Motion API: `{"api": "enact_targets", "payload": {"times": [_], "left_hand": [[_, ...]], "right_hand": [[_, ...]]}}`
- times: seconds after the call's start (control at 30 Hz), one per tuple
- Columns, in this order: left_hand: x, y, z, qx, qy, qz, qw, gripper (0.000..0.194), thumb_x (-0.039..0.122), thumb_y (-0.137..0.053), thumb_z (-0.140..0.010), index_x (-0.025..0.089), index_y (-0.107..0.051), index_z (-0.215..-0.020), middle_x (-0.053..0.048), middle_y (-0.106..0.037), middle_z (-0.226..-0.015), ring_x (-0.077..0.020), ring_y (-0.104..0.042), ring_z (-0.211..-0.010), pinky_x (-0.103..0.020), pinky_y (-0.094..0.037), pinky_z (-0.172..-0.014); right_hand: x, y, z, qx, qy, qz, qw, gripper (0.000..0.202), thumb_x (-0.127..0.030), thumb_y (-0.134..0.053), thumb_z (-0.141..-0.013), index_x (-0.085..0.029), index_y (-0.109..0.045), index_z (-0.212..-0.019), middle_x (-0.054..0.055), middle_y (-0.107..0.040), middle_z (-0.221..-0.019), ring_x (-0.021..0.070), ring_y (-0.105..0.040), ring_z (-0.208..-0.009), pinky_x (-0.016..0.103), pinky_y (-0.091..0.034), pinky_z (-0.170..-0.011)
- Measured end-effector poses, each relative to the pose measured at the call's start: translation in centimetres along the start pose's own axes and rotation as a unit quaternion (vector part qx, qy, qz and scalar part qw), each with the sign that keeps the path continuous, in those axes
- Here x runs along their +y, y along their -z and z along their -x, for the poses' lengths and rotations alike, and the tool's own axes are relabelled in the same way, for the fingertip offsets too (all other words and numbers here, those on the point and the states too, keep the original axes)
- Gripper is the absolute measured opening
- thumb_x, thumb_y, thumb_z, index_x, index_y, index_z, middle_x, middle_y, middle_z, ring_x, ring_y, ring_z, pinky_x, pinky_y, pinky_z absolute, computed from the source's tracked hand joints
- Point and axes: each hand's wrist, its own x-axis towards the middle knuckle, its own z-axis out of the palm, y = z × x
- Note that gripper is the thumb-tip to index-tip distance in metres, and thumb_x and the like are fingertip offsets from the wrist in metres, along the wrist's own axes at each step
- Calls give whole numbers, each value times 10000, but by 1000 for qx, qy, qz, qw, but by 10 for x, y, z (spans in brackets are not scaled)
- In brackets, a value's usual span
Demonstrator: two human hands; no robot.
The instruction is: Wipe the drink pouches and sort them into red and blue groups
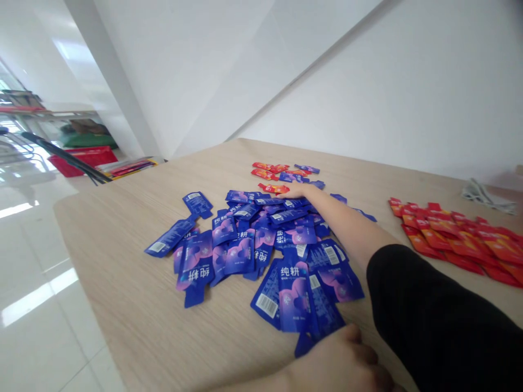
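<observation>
Far across the table, my right hand (296, 189) reaches over the blue pouches with its fingers closed at the end of a small red spouted pouch (273, 188). A loose pile of flat blue-purple spouted pouches (241, 247) spreads below and left of it. My left hand (341, 359) is at the bottom edge, fingers curled, against the lower ends of several overlapping blue pouches (295, 296). What lies inside its fingers is hidden. Beyond the right hand, a few red pouches (263, 174) lie mixed with blue ones (293, 177).
A heap of red pouches (457, 231) lies on the right of the wooden table (134, 305). Behind it is a crumpled pale cloth (488, 196). A white wall (408, 98) borders the far side. Beyond the left edge, a red crate (84, 159) stands on the tiled floor.
</observation>
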Motion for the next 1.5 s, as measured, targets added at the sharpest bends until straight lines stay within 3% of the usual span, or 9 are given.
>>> {"api": "enact_targets", "payload": {"times": [0.33,0.6,0.67,0.73,0.83,1.03,1.17,1.37,1.5], "left_hand": [[-7,-7,2,-41,-18,-19,999,213,250,-560,-928,179,-546,-728,52,-560,-585,-133,-543,-575,-315,-328,-581],[-28,26,1,-21,154,132,979,104,224,-512,-855,172,-597,-824,-32,-654,-737,-168,-605,-696,-312,-410,-676],[-36,43,-3,112,296,309,897,224,291,-445,-935,157,-623,-956,-68,-687,-839,-173,-631,-749,-298,-443,-704],[-42,59,-11,218,390,507,737,381,450,-435,-967,154,-588,-1152,-107,-693,-1011,-183,-655,-818,-290,-475,-715],[-40,71,-29,220,403,700,547,574,611,-534,-891,189,-527,-1279,-132,-633,-1209,-217,-665,-928,-311,-520,-740],[-2,43,-68,154,456,778,405,284,327,-453,-980,105,-601,-1077,-114,-685,-931,-202,-685,-788,-346,-561,-726],[17,33,-85,152,464,768,416,329,146,-470,-904,113,-534,-1225,-136,-690,-1047,-208,-694,-834,-339,-550,-738],[45,1,-116,137,450,674,569,425,54,-574,-787,158,-581,-1199,-80,-694,-1112,-172,-653,-956,-256,-482,-816],[67,-25,-139,72,430,709,555,260,177,-611,-831,148,-622,-1089,-63,-716,-990,-195,-663,-913,-281,-504,-803]], "right_hand": [[-14,-1,25,33,49,81,995,334,-393,-589,-943,-158,-619,-1180,97,-622,-1217,222,-612,-1076,457,-505,-939],[-9,70,98,150,52,78,984,375,-289,-372,-1023,-61,-633,-1166,221,-682,-1130,276,-652,-1059,368,-478,-903],[-3,81,144,179,53,77,979,388,-271,-337,-1021,-66,-622,-1187,223,-695,-1099,290,-662,-1032,346,-481,-855],[2,79,200,193,65,81,976,338,-240,-386,-998,-97,-620,-1197,194,-704,-1091,273,-672,-990,324,-488,-812],[3,53,281,198,153,117,961,278,-148,-476,-929,-125,-643,-1149,156,-719,-1016,238,-693,-834,287,-491,-661],[13,-12,376,224,216,49,949,305,-78,-491,-892,-135,-642,-1151,142,-720,-1025,221,-695,-890,302,-533,-743],[48,-17,418,208,91,-26,974,233,-154,-477,-919,-189,-686,-1014,113,-740,-964,221,-704,-850,307,-533,-731],[71,20,470,318,-91,-193,924,286,-242,-476,-884,-200,-685,-1075,118,-744,-1011,254,-704,-865,363,-534,-761],[54,23,476,311,-108,-372,868,403,-171,-503,-775,-229,-603,-1161,36,-728,-798,208,-671,-650,324,-514,-602]]}}
